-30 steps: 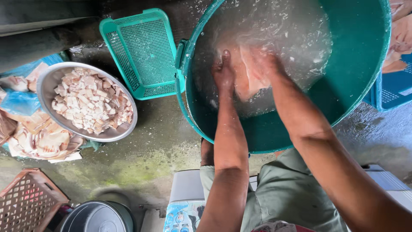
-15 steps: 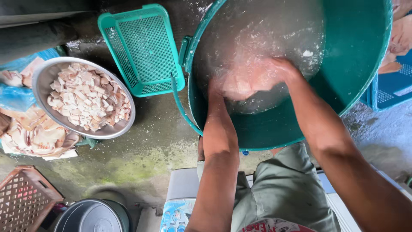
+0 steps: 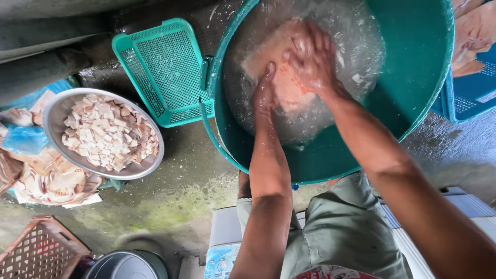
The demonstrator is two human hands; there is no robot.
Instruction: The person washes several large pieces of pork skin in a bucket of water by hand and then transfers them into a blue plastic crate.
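A large green tub (image 3: pixel 413 103) holds cloudy, foamy water. In it lies a big pale pink slab of raw meat (image 3: pixel 289 85), partly under the water. My left hand (image 3: pixel 264 90) presses on the slab's left side, fingers together. My right hand (image 3: pixel 312 59) lies on top of the slab with fingers spread over it. Both forearms reach into the tub from below in the view.
A teal mesh basket (image 3: pixel 165 72) stands left of the tub. A metal bowl (image 3: pixel 57 111) of cut pale meat pieces sits at left, over more meat on plastic. A brown crate (image 3: pixel 36 248), a dark pot (image 3: pixel 126 266) and a blue crate (image 3: pixel 467 95) stand around.
Both hands have shifted on the meat in the water; the right hand moved up over the slab and the slab now shows more clearly at the surface.
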